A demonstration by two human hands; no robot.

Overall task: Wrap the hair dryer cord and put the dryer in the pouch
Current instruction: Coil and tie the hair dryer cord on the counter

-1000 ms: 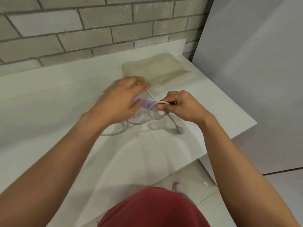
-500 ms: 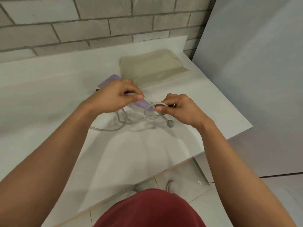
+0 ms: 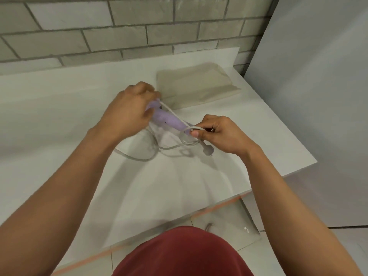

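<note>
A lilac hair dryer (image 3: 168, 118) is held just above the white table (image 3: 59, 108), its handle pointing toward my right hand. My left hand (image 3: 129, 108) covers the dryer's head and grips the white cord (image 3: 139, 157) there. One strand runs along the handle to my right hand (image 3: 217, 132), which pinches a loop of cord at the handle's end. The slack trails in a curve on the table, and the plug (image 3: 208, 151) hangs below my right hand. A beige pouch (image 3: 195, 84) lies flat beyond the dryer.
A grey brick wall (image 3: 129, 26) runs behind the table. A pale grey panel (image 3: 318, 96) stands at the right, close to the table's right edge. Tiled floor (image 3: 229, 226) shows below the front edge.
My left hand moved up and away toward the pouch, pulling a strand of cord along the dryer's handle. My right hand kept its pinch on the loop.
</note>
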